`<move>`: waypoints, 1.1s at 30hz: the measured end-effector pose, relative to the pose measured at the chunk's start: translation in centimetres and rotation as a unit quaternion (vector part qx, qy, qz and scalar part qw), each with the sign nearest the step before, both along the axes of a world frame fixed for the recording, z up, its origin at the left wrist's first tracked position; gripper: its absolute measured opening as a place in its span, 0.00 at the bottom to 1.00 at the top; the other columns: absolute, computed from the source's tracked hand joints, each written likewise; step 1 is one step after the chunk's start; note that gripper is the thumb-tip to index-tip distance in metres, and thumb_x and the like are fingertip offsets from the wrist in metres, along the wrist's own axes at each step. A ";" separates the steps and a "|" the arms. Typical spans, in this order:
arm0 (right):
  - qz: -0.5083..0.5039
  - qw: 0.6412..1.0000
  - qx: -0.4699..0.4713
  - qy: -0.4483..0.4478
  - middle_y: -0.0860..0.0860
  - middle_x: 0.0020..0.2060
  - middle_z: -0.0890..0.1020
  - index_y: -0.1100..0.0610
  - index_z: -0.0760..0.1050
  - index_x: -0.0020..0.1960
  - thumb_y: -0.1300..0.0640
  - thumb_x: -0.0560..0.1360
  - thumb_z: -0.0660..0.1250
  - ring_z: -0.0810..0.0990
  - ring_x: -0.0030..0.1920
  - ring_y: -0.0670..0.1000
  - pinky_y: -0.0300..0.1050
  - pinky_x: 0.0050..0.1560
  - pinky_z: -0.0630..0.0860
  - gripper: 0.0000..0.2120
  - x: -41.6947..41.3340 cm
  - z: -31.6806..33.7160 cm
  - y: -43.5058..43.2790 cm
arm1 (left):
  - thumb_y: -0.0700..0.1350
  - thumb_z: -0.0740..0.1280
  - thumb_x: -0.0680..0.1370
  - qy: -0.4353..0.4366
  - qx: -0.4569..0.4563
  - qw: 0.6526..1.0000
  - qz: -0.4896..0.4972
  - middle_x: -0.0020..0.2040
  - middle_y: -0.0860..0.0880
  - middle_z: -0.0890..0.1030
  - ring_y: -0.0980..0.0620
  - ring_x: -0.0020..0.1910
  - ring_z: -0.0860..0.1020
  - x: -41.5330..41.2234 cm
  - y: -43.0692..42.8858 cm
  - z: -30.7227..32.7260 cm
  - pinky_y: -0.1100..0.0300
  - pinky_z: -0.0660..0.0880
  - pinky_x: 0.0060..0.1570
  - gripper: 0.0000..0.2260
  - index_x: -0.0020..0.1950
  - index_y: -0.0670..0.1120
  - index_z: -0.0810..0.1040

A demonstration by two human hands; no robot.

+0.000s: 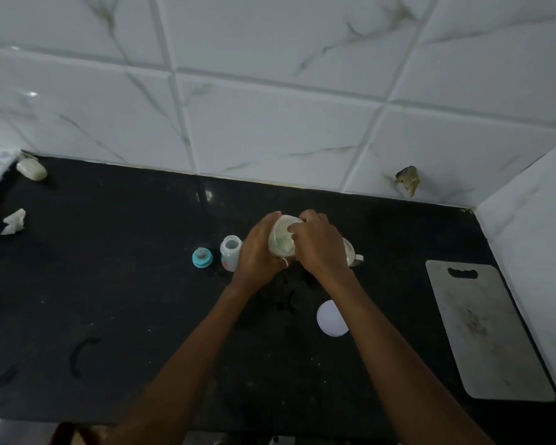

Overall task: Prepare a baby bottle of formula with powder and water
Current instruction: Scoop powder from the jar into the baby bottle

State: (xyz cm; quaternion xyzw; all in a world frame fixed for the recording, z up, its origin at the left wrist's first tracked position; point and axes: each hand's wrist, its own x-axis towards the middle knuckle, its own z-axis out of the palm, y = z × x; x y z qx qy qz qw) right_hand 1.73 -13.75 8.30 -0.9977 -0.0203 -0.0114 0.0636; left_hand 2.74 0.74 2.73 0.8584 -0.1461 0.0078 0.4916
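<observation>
My left hand (257,252) grips the side of a round translucent powder container (281,239), tilted with its open mouth toward me. The fingers of my right hand (320,245) reach into or over that mouth; what they pinch is hidden. An open baby bottle (230,252) stands upright just left of my left hand. Its teal ring with the nipple (202,257) lies on the counter further left. A white round lid (332,318) lies flat nearer to me, under my right forearm. A clear glass vessel (350,252) shows partly behind my right hand.
The black counter (126,284) meets a white tiled wall behind and on the right. A grey cutting board (485,329) lies at the right. Crumpled tissue (13,221) and a pale lump (31,169) sit at far left. A dark curved piece (81,354) lies front left.
</observation>
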 end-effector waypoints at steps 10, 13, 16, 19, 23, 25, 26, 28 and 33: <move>-0.048 0.998 0.035 -0.002 0.55 0.57 0.76 0.60 0.78 0.61 0.60 0.81 0.60 0.76 0.58 0.56 0.47 0.46 0.67 0.12 1.5 1.0 0.7 | 0.42 0.83 0.65 -0.022 0.006 1.000 -0.009 0.75 0.48 0.72 0.52 0.73 0.70 0.5 0.7 2.4 0.57 0.69 0.71 0.43 0.77 0.44 0.68; -0.035 0.999 0.027 0.000 0.56 0.58 0.75 0.60 0.79 0.60 0.62 0.80 0.62 0.75 0.58 0.57 0.48 0.46 0.71 0.12 1.2 1.8 0.9 | 0.41 0.82 0.65 -0.018 0.011 1.000 -0.006 0.74 0.47 0.73 0.51 0.73 0.71 0.6 0.8 2.7 0.56 0.70 0.70 0.43 0.77 0.43 0.68; -0.024 0.998 0.034 -0.036 0.56 0.59 0.76 0.60 0.80 0.61 0.64 0.78 0.64 0.75 0.58 0.57 0.48 0.45 0.72 0.13 0.6 2.8 1.1 | 0.39 0.82 0.65 -0.001 0.010 1.000 0.016 0.74 0.48 0.73 0.52 0.73 0.72 0.8 0.9 2.8 0.56 0.70 0.70 0.43 0.78 0.45 0.67; -0.008 0.996 0.033 -0.079 0.54 0.57 0.78 0.59 0.81 0.57 0.63 0.78 0.66 0.76 0.56 0.56 0.48 0.43 0.74 0.10 0.4 3.6 1.1 | 0.39 0.82 0.66 0.007 -0.009 0.999 0.042 0.74 0.48 0.74 0.51 0.72 0.73 1.2 1.0 2.9 0.53 0.71 0.71 0.43 0.78 0.46 0.67; 0.018 0.992 0.035 -0.119 0.52 0.49 0.82 0.58 0.83 0.52 0.64 0.73 0.71 0.79 0.51 0.55 0.48 0.37 0.77 0.09 -0.2 4.6 0.8 | 0.41 0.82 0.65 -0.003 -0.021 0.998 0.057 0.72 0.50 0.75 0.51 0.70 0.74 1.7 1.0 3.6 0.48 0.73 0.69 0.42 0.77 0.48 0.68; 0.022 0.991 0.032 -0.129 0.52 0.43 0.82 0.56 0.83 0.51 0.63 0.72 0.72 0.80 0.45 0.55 0.48 0.34 0.76 0.09 -0.7 4.9 0.8 | 0.43 0.82 0.65 -0.009 -0.023 0.998 0.061 0.71 0.51 0.76 0.53 0.69 0.75 1.8 1.0 4.0 0.49 0.74 0.68 0.42 0.76 0.49 0.68; 0.021 0.990 0.032 -0.134 0.52 0.40 0.83 0.56 0.84 0.50 0.63 0.71 0.72 0.81 0.42 0.56 0.47 0.32 0.76 0.09 -0.9 5.0 0.8 | 0.45 0.82 0.65 -0.015 -0.019 0.998 0.060 0.70 0.52 0.76 0.53 0.69 0.75 1.8 1.0 4.2 0.50 0.74 0.67 0.42 0.76 0.50 0.68; 0.018 0.990 0.021 -0.136 0.51 0.35 0.81 0.56 0.84 0.45 0.64 0.69 0.73 0.79 0.38 0.55 0.43 0.27 0.70 0.07 -1.3 5.2 0.9 | 0.49 0.83 0.65 -0.037 -0.002 0.998 0.056 0.71 0.53 0.75 0.53 0.70 0.74 1.8 1.2 4.3 0.51 0.74 0.67 0.42 0.76 0.52 0.67; 0.011 0.991 -0.002 -0.135 0.51 0.29 0.77 0.56 0.81 0.38 0.66 0.68 0.72 0.77 0.37 0.54 0.39 0.27 0.53 0.06 -1.5 5.5 1.6 | 0.43 0.82 0.67 -0.098 0.047 0.993 0.041 0.76 0.48 0.71 0.49 0.74 0.69 1.4 1.4 4.4 0.56 0.70 0.68 0.44 0.78 0.46 0.65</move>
